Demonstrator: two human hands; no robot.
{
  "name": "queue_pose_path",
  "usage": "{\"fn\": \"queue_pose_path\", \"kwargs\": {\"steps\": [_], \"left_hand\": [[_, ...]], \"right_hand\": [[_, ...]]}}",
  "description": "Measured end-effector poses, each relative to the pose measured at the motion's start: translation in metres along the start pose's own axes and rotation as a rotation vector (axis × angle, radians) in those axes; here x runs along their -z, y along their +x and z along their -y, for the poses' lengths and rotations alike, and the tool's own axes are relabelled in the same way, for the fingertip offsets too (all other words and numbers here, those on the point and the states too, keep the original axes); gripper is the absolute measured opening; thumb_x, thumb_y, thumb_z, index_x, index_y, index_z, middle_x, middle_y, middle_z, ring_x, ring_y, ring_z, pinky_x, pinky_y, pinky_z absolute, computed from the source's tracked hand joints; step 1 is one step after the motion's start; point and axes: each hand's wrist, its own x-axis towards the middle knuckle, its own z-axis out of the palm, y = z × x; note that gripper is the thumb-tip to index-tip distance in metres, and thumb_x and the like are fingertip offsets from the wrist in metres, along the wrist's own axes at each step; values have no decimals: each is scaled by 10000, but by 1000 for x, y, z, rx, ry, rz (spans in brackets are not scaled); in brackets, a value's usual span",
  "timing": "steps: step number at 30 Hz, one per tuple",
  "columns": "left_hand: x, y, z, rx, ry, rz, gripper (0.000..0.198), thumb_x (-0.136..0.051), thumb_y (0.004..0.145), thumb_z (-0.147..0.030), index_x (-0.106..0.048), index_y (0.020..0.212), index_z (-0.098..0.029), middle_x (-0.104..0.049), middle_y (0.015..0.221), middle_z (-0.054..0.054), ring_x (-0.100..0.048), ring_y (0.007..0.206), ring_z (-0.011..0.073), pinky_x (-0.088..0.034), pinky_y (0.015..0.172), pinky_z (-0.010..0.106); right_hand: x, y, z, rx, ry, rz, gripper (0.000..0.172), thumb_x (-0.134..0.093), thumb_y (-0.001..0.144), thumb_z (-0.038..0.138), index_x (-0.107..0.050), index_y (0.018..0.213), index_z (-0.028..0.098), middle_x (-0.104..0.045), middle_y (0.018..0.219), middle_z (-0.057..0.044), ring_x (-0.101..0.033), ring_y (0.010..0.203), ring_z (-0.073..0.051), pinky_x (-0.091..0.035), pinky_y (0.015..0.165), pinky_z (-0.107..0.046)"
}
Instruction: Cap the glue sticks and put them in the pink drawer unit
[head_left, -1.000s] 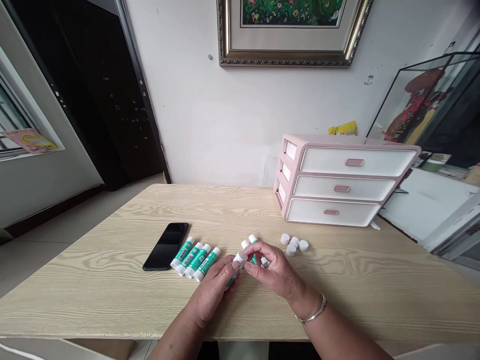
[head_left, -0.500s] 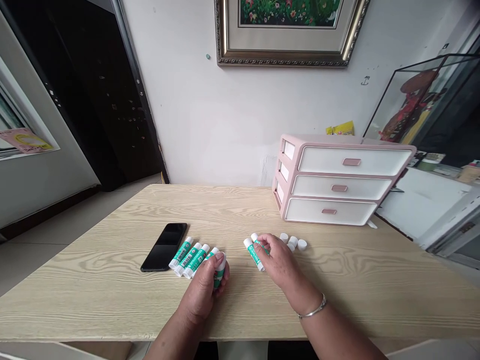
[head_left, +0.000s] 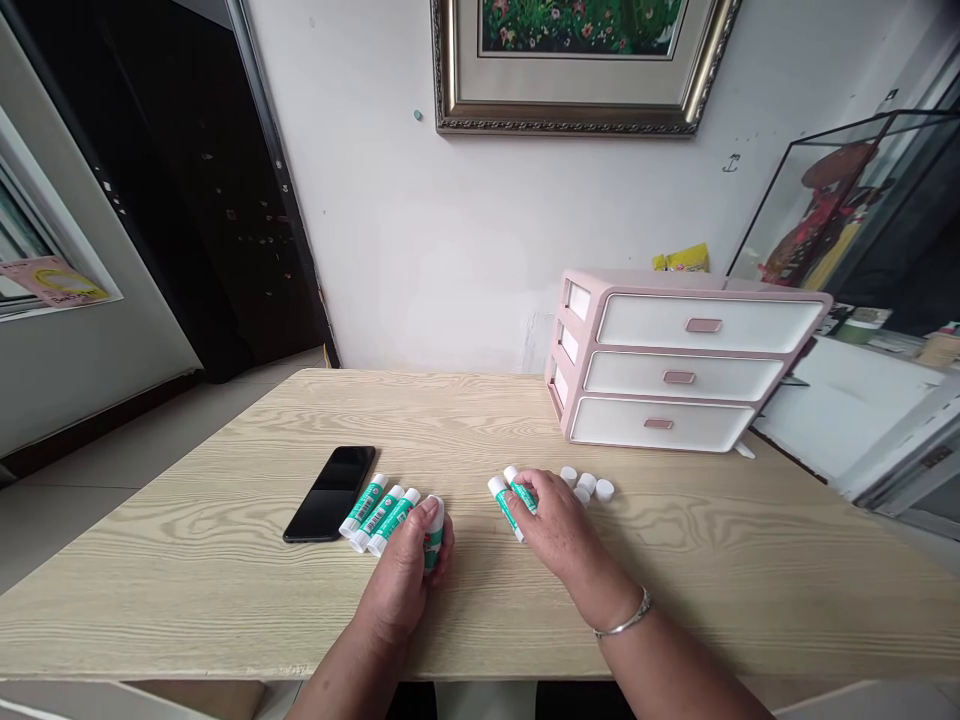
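My left hand (head_left: pixel 405 575) is closed round a green-and-white glue stick (head_left: pixel 433 530), its white cap showing above my thumb, at the right end of a row of capped glue sticks (head_left: pixel 375 515) lying on the wooden table (head_left: pixel 225 560). My right hand (head_left: pixel 559 525) rests over two uncapped-looking glue sticks (head_left: pixel 504 500), fingers curled onto the nearer one. Several loose white caps (head_left: pixel 589 487) lie just beyond my right hand.
A black phone (head_left: pixel 330 492) lies left of the glue-stick row. A pink-and-white three-drawer organiser (head_left: pixel 675 365) stands at the back right of the table, drawers closed. A framed picture (head_left: pixel 577 60) hangs on the wall behind.
My hands were together capping a glue stick. They have parted: the left carried the stick down to the row on the left, the right went back to the two sticks.
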Motion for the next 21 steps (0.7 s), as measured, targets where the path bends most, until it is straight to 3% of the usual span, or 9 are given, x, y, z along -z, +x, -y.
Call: {"fn": "queue_pose_path", "kwargs": {"steps": [3, 7, 13, 17, 21], "left_hand": [[-2, 1, 1, 52, 27, 8, 534, -487, 937, -686, -645, 860, -183, -558, 658, -7, -477, 532, 113, -361, 449, 222], [-6, 0, -2, 98, 15, 68, 409, -644, 900, -555, -667, 1085, -191, -640, 883, 24, -580, 707, 141, -462, 539, 232], [-17, -3, -2, 183, -189, 191, 564, -677, 896, -399, -558, 1423, -238, -650, 1224, 98, -625, 866, 176, -536, 650, 275], [-24, -4, 7, 213, -227, 156, 766, -726, 793, -228, -458, 1511, -249, -625, 1313, 107, -603, 820, 146, -539, 644, 270], [-31, -5, 6, 216, -112, 92, 853, -722, 740, -186, -422, 1536, -238, -559, 1462, 137, -636, 988, 203, -562, 685, 289]], "right_hand": [[-1, 0, 0, 49, 7, -27, 136, -632, 945, 319, -661, 1027, 215, -730, 1043, -78, -658, 1014, -253, -490, 904, -377], [0, -3, 5, 208, 100, -61, 152, -622, 939, 261, -631, 1083, 214, -724, 1048, -81, -656, 1002, -247, -502, 908, -395], [4, -9, 19, 425, 177, 82, 298, -629, 955, 237, -603, 1252, 247, -717, 1039, -51, -651, 988, -219, -500, 964, -407], [2, -7, 16, 397, 104, 110, 238, -612, 970, 233, -651, 1204, 256, -722, 1120, -55, -625, 1094, -241, -416, 1096, -478], [-2, -3, 9, 223, -19, 72, 198, -580, 967, 192, -688, 1129, 225, -717, 1113, -88, -609, 1118, -261, -457, 1032, -442]]}}
